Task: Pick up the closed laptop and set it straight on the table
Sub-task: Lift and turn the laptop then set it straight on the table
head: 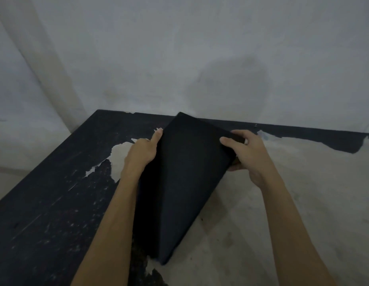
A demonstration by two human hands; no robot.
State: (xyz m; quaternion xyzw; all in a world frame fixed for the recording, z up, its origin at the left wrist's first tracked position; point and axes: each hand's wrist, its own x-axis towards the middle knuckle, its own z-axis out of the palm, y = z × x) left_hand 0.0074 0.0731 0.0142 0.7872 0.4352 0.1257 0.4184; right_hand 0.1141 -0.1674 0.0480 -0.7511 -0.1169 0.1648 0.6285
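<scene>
Between the two hands, the closed black laptop (183,182) is tilted, its near corner low by the table and its far end raised. The left hand (142,154) presses flat against the laptop's left edge, thumb pointing up along it. The right hand (244,153) clasps the right edge, thumb on top and fingers curled beneath. Under both hands lies the table (45,203): dark, scuffed and peeling to the left of the left hand, bare pale surface to the right of the right hand. Beyond the hands stands a plain grey wall (200,48), meeting the table's far edge.
</scene>
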